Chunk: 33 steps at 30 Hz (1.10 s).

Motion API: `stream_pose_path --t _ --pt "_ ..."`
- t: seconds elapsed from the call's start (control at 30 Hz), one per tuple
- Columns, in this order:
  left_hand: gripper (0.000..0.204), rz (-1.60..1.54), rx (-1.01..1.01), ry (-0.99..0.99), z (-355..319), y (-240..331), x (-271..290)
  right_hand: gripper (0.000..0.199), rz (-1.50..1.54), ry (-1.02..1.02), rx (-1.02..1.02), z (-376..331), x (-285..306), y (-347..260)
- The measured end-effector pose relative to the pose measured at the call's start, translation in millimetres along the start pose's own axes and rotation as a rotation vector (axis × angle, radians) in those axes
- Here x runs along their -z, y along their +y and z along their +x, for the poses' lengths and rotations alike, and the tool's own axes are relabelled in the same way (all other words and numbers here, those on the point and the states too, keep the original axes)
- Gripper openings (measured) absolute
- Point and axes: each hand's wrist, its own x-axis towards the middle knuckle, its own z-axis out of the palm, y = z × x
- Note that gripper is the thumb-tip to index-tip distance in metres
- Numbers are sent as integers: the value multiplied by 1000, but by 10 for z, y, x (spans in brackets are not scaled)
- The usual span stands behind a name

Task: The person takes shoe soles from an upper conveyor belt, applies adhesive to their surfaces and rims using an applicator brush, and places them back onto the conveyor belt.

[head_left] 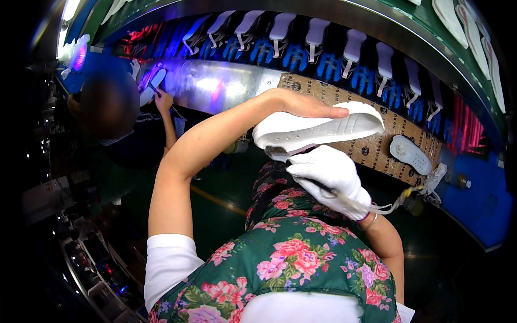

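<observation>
My left hand [302, 104], bare, is closed over the far side of a white shoe sole [336, 129]. Its thumb lies on the upper rim, and the sole is tilted so the sidewall and part of the inside show. My right hand [331, 177], in a white knit glove, is closed around a brush, whose handle is mostly hidden by the fingers. The dark tip of the brush [277, 152] touches or nearly touches the lower edge of the sole's left end. A thin pale tube [385, 209] runs from beside the glove off to the right.
Printed cardboard [396, 121] covers the bench, with another pale sole [411, 154] lying on it. Beyond, several strapped shoe parts [315, 32] stand in a row. A co-worker [116, 107] handles a shoe piece at left. A crumpled white cloth [435, 177] lies by the bench's right end.
</observation>
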Motion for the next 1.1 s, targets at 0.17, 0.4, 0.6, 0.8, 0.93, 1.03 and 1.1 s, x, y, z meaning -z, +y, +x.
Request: stream_pose_path --t 0.17,0.4,0.6,0.8,0.93,1.03,1.1 --pt "113 57 89 70 153 -86 -82 24 -107 40 -128 -1 135 3" --pt "112 -52 -27 77 -28 -43 40 26 -207 -15 -4 36 160 10" --pt "100 -187 28 189 -49 -65 105 26 -89 102 -149 10 130 -95" --pt "88 -579 -123 277 10 -294 50 25 270 39 -363 -7 107 -105" --pt "82 -1036 -428 394 -13 -284 -154 22 465 390 -593 -47 238 -46" --pt "83 -1383 -652 315 174 -499 -412 21 242 521 -537 51 325 31" --pt "60 -1331 -694 288 257 -556 -592 21 -70 471 -472 124 438 83"
